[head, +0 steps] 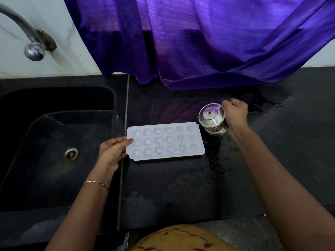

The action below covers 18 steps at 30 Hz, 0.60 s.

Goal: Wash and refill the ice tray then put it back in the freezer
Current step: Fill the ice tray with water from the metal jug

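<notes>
A white ice tray [165,140] with heart, flower and star moulds lies flat on the black counter [181,187], just right of the sink. My left hand [113,151] grips the tray's left end, thumb on top. My right hand [235,115] holds a small steel jug [212,118] by its handle. The jug is tilted toward me at the tray's far right corner, with its spout over that corner. Whether water is flowing cannot be made out.
A black sink [54,142] with a steel drain [70,154] lies to the left, under a chrome tap [32,48]. A purple curtain [199,42] hangs down onto the back of the counter. Water is splashed on the counter right of the tray.
</notes>
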{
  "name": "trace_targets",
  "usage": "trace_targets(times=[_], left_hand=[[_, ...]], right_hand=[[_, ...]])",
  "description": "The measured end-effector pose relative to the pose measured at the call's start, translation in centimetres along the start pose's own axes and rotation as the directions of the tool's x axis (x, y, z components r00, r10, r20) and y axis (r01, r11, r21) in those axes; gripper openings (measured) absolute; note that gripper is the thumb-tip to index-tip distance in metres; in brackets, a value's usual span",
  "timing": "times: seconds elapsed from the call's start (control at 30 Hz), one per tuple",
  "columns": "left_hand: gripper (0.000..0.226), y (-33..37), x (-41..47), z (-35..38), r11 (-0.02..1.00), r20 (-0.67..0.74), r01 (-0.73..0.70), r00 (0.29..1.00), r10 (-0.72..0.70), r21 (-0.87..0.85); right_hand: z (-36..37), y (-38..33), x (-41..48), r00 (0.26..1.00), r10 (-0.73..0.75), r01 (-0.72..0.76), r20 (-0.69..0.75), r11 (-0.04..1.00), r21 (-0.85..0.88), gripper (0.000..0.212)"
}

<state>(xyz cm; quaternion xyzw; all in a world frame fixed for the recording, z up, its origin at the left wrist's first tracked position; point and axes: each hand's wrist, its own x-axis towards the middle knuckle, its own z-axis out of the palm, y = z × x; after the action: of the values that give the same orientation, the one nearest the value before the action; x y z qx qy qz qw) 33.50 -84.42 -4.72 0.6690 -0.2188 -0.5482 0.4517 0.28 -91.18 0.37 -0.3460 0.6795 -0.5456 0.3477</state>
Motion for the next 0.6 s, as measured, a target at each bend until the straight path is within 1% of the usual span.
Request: trace_targets(times=[0.33, 0.47, 0.6], left_hand=[[0.022, 0.01, -0.29, 0.19, 1.0, -0.01, -0.005, 1.0, 0.005, 0.006], [0.017, 0.04, -0.42, 0.23, 1.0, -0.012, -0.009, 1.0, 0.009, 0.012], [0.017, 0.0, -0.29, 0.23, 1.0, -0.017, -0.003, 1.0, 0.003, 0.009]], right_hand=[[0.24, 0.24, 0.47, 0.999, -0.022, 0.024, 0.034, 0.999, -0.047, 0.038], [0.45, 0.17, 0.64, 0.998, -0.032, 0.036, 0.046, 0.996, -0.077, 0.038], [0.67, 0.15, 0.74, 0.998, -0.045, 0.049, 0.044, 0.993, -0.111, 0.039]])
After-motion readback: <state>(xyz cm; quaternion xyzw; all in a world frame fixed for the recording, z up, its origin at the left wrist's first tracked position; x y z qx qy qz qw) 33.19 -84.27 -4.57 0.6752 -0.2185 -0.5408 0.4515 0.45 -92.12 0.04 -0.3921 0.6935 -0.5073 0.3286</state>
